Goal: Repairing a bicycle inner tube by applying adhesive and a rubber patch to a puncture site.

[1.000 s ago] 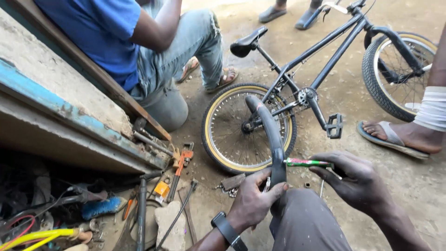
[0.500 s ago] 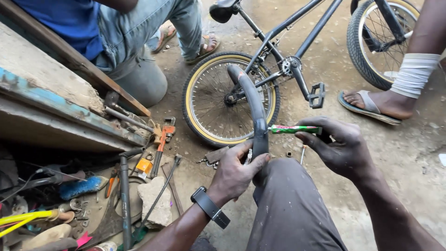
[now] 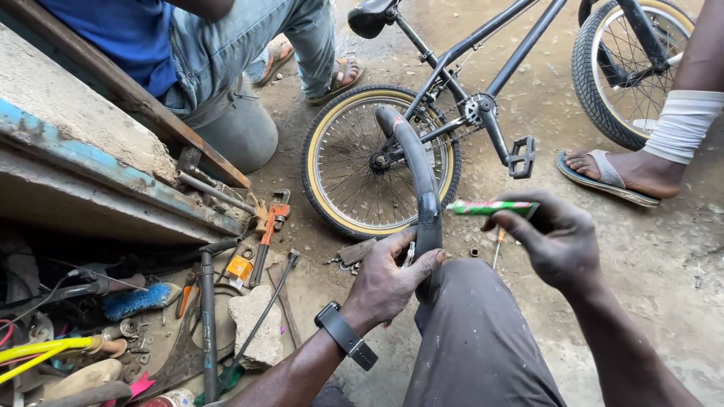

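the left hand [image 3: 388, 283] is closing its fingers around a black inner tube [image 3: 415, 169] and is pressing it on the person's knee [image 3: 471, 301]; the tube is arching up from the knee toward the bicycle wheel [image 3: 381, 162]. the right hand [image 3: 554, 241] is pinching a small green tube [image 3: 490, 207] between thumb and fingers, with its tip pointing at the black rubber, not touching it.

i think the rubber could be slipping off the knee if the left grip is getting loose, because it is only resting there. the green tube could be dripping on the trousers, since its tip is hanging just beside the cloth.

on the dirt ground near the left edge, an orange wrench [image 3: 270, 226] and a stone [image 3: 253, 320] are lying among loose tools. a sandalled foot [image 3: 615, 169] is standing near on the right, and a seated person in jeans [image 3: 241, 45] is crowding the top left.
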